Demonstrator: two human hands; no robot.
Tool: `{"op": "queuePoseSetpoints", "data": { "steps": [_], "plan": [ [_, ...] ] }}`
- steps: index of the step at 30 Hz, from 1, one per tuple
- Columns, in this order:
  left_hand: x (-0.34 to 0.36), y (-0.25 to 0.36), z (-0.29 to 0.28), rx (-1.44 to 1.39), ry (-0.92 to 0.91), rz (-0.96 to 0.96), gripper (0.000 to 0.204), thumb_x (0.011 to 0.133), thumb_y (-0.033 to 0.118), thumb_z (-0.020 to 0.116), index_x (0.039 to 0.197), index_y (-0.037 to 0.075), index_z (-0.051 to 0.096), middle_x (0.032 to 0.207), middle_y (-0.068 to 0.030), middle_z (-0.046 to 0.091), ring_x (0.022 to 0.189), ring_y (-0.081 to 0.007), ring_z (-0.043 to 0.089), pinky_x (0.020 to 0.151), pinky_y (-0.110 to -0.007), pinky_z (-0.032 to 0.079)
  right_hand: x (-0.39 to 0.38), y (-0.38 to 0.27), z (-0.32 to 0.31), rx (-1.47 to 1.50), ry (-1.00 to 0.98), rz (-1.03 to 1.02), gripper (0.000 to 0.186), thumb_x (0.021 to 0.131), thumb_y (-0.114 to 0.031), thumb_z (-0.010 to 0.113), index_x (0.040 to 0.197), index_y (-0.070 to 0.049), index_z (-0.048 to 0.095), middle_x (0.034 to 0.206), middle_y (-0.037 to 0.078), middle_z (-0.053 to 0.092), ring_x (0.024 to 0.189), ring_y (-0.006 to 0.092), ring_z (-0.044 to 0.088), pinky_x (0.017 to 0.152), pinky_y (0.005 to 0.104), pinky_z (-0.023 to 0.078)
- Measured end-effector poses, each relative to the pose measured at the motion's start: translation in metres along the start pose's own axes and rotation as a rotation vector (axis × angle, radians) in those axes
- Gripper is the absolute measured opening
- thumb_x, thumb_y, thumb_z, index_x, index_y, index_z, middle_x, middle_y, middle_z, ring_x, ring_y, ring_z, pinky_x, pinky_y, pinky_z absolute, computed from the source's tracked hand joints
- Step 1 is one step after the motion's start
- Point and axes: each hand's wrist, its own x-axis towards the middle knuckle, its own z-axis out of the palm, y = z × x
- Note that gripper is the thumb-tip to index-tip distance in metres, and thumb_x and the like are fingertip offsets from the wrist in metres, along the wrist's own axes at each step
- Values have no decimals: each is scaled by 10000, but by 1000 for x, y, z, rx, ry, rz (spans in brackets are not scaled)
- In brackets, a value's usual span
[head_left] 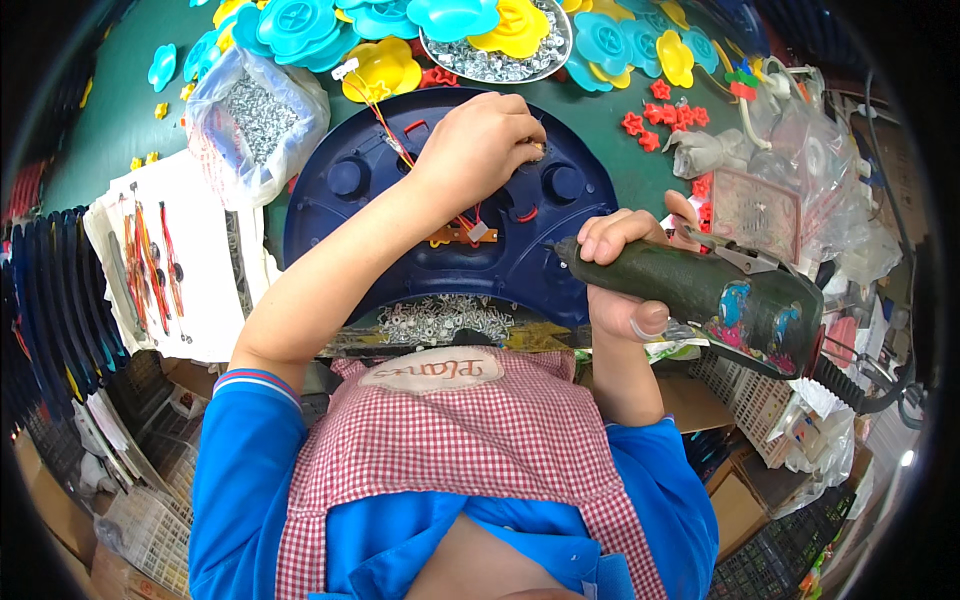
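Observation:
A curved dark blue plastic housing (350,240) lies on the green worktable, with red, yellow and white wires (386,124) and a small orange circuit board (461,234) in it. My left hand (480,140) is over its upper right part, fingertips pinched on something small and pale that I cannot make out. My right hand (625,270) grips a dark green power screwdriver (680,280) with stickers on it, its tip pointing left at the housing's right side. Loose screws (445,320) lie along the table's front edge, just below the housing.
Cyan (300,25) and yellow flower pieces (380,70), a screw tray (430,45) and red stars (680,118) lie at the back. A bag of small hardware (255,115) and wire sets on paper (130,270) are left. Plastic bags (830,210) crowd the right; crates (750,400) sit below.

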Motion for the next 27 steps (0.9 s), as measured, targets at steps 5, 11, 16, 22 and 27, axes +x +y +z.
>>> {"op": "queuePoseSetpoints", "data": {
  "steps": [5,11,16,22,27],
  "plan": [
    [-5,0,-2,-105,9,-96,153,730,151,786,859,78,749,843,-63,656,812,-263,644,741,-363,520,35,-1,-3,198,-147,-97,1009,763,-557,770,1425,18,271,781,128,605,694,233,595,650,356,516],
    [-20,11,1,124,116,7,187,739,181,778,893,76,758,821,-25,636,762,-210,606,689,-326,522,120,22,23,-7,-49,-348,872,857,-633,615,1436,-45,334,830,145,635,724,240,600,711,411,502],
    [-19,13,-8,135,55,-37,229,745,230,774,935,104,764,834,-6,628,771,-190,589,693,-321,518,158,65,13,-203,-133,-468,816,857,-526,653,1379,2,313,752,149,628,682,232,611,708,380,533],
    [20,-20,-32,338,192,-1,172,774,193,739,901,78,721,829,-68,678,818,-261,628,729,-374,510,151,48,23,-47,-60,-418,840,872,-628,576,1396,-23,320,736,125,595,647,237,588,665,388,516],
    [48,-33,-20,277,47,14,209,772,211,741,943,93,718,866,-58,683,844,-256,610,784,-397,483,149,35,31,-129,-48,-389,852,870,-673,543,1410,-47,340,763,123,602,670,235,587,673,398,510]
  ]
}}
